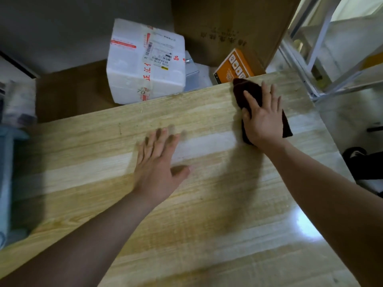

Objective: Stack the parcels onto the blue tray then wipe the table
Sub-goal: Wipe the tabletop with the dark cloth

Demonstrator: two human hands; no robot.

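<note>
My right hand point(263, 119) lies flat, fingers straight, pressing a dark brown cloth point(246, 88) onto the pale wood-grain table point(207, 224) at its far right edge. My left hand point(157, 162) is relaxed, fingers spread, palm down mid-table, w/ nothing in it. Pale blue plastic tray point(6, 172) at table's left side, blurred. Beyond far edge: white foam box point(145, 65), small orange carton point(234, 67).

Two hands point(155, 162) point(263, 119), one cloth point(245, 89), one table point(207, 224), one white parcel point(145, 65), one orange box point(234, 67)
</note>
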